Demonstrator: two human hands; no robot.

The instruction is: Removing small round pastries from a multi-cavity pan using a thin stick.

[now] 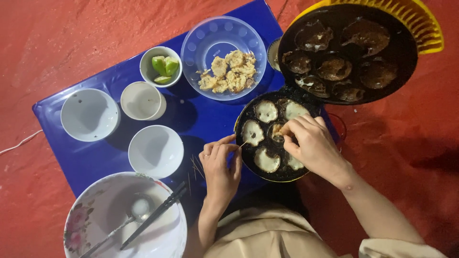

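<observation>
Cake (277, 132) under right fingers (292, 128)

Landmark: blue table (201, 119), glossy, on a red floor (71, 38). On it: three plain white bowls (90, 114), a white cup (142, 100), a small white bowl (161, 66) of green lime wedges (164, 65), a clear bluish plate (223, 57) with a dotted rim holding golden-brown cakes (229, 71). At its near-left corner: a white bowl with pink floral rim (79, 224), silver ladle (129, 217), black chopsticks (154, 215). At its right edge: black pan (275, 136), yellow-trimmed, pale cream cakes (266, 111); black lid (346, 52), brown residue.
</observation>
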